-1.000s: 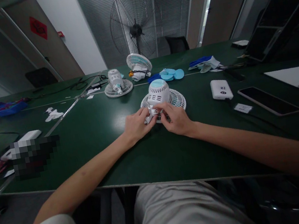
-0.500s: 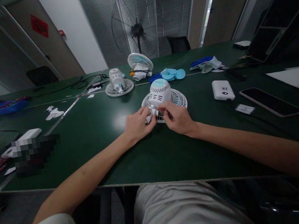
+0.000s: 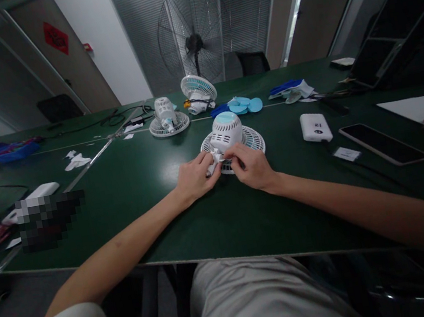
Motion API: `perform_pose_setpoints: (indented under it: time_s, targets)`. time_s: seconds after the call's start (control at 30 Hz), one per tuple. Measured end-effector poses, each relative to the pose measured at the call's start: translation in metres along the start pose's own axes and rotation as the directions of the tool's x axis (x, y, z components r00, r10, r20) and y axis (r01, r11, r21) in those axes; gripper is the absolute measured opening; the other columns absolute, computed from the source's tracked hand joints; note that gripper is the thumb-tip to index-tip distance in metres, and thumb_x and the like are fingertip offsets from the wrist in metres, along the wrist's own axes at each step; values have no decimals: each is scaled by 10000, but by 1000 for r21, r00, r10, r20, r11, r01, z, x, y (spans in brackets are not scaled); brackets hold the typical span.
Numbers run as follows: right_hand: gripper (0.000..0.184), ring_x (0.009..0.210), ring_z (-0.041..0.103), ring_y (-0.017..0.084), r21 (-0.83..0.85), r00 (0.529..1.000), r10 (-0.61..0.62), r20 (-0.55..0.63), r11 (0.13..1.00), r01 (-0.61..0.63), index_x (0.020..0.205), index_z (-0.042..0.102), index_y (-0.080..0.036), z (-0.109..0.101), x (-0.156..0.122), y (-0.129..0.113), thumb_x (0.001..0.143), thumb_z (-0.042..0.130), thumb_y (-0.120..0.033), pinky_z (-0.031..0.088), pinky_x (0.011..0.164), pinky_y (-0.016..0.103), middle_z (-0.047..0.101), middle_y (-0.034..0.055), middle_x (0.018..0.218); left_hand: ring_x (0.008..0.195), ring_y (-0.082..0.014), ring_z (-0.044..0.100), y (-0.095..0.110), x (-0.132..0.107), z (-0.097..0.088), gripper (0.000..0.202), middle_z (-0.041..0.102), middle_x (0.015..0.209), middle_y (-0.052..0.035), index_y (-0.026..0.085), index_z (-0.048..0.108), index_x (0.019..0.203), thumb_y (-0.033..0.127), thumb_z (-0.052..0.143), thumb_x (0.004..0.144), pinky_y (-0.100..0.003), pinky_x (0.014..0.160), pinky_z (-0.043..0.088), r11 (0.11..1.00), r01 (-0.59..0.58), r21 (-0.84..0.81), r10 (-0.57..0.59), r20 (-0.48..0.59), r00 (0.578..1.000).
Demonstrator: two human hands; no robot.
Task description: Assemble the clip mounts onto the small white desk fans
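- The left hand [image 3: 194, 177] and right hand [image 3: 250, 168] pinch narrowly, fingers [image 3: 205, 163] meeting on a white bracket [image 3: 215, 159].
- Just beyond the fingers, the small fan [image 3: 226, 129] lies grille-down, joined to the bracket.
- Wrists resting on the desk [image 3: 140, 193] would likely steady the pinch and stop the fan sliding.
- A power bank [image 3: 315, 127] lies well right of the fingers.

The small white fan [image 3: 228, 132] lies face down on its round grille just above the frame's centre on the green table [image 3: 138, 182], ribbed motor dome up, pale blue cap on top, its white bracket [image 3: 213, 162] jutting lower left.
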State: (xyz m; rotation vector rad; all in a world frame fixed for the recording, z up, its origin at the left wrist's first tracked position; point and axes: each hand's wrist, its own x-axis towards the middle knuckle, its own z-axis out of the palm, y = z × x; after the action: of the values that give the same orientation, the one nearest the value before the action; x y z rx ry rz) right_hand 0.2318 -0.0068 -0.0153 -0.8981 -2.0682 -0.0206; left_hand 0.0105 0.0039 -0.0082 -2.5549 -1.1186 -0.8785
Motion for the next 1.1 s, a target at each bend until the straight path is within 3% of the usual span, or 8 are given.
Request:
perform_pose_setpoints:
  time_s: [0.17, 0.37, 0.7, 0.87, 1.1]
  targets:
    - [169, 858, 667, 222, -3, 1000, -9, 26, 1000, 9, 1029, 616, -207, 0, 0, 0, 956, 508, -100, 547, 737, 363, 675, 67, 998, 762, -161, 634, 1, 2, -1, 311, 676, 937, -47, 184, 599, 918, 373, 431, 1100, -296, 588, 364, 1000, 0, -10, 0, -18, 1000]
    - [297, 951, 681, 239, 28, 999, -13, -43, 999, 14, 1157, 619, -212, 1, 1, -1, 940, 488, -57, 566, 827, 389, 679, 79, 1084, 771, -172, 640, 0, -1, 1, 260, 666, 953, -48, 183, 580, 942, 417, 529, 1044, -296, 582, 375, 1000, -13, 5, 13, -12, 1000]
    - [296, 966, 691, 250, 17, 999, -12, -31, 1000, 12, 1154, 654, -218, 1, 0, 0, 950, 503, -67, 599, 854, 419, 684, 83, 1103, 771, -162, 636, 0, 1, -1, 294, 668, 946, -41, 187, 587, 938, 370, 426, 1102, -302, 589, 375, 1000, -20, -11, 20, -19, 1000]
    - [394, 981, 690, 243, 16, 999, -23, -28, 1000, 23, 1269, 644, -225, 0, -1, -2, 946, 495, -55, 602, 839, 401, 676, 88, 1179, 781, -177, 641, -1, -1, 0, 282, 662, 963, -48, 181, 564, 965, 455, 548, 1031, -300, 576, 380, 999, -29, 28, 29, 3, 1000]
    - [247, 885, 687, 230, 12, 999, -14, -31, 1000, 14, 1100, 689, -188, 4, -2, 5, 965, 504, -95, 583, 782, 393, 694, 76, 1019, 768, -169, 644, -1, 0, 4, 269, 666, 954, -46, 185, 552, 948, 399, 468, 1088, -307, 566, 345, 998, -33, 48, 33, -12, 999]
